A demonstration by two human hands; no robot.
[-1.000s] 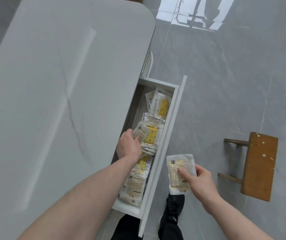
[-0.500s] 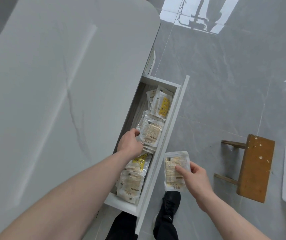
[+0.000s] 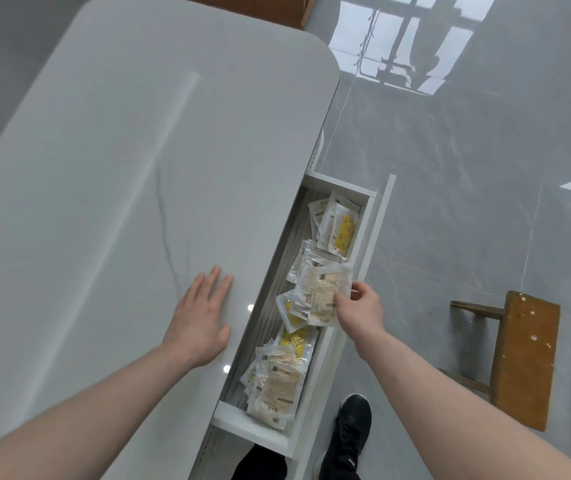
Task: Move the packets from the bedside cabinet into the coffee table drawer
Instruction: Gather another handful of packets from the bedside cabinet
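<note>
Packet [image 3: 325, 292], clear plastic with pale beige contents and a printed label, sits pinched in your right hand [image 3: 360, 308] over the open drawer [image 3: 375, 220], above other packets [image 3: 278, 382]. Your left hand [image 3: 201, 320] lies flat, fingers straight, on the tabletop [image 3: 104, 168].

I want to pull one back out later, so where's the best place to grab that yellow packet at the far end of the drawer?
Pinch the yellow packet by its upper edge, coming straight down from above. It leans against the drawer's front panel with other packets overlapping its lower end, so the top edge looks like the free part. The flat sealed border should suit a thumb-and-finger pinch.
</note>
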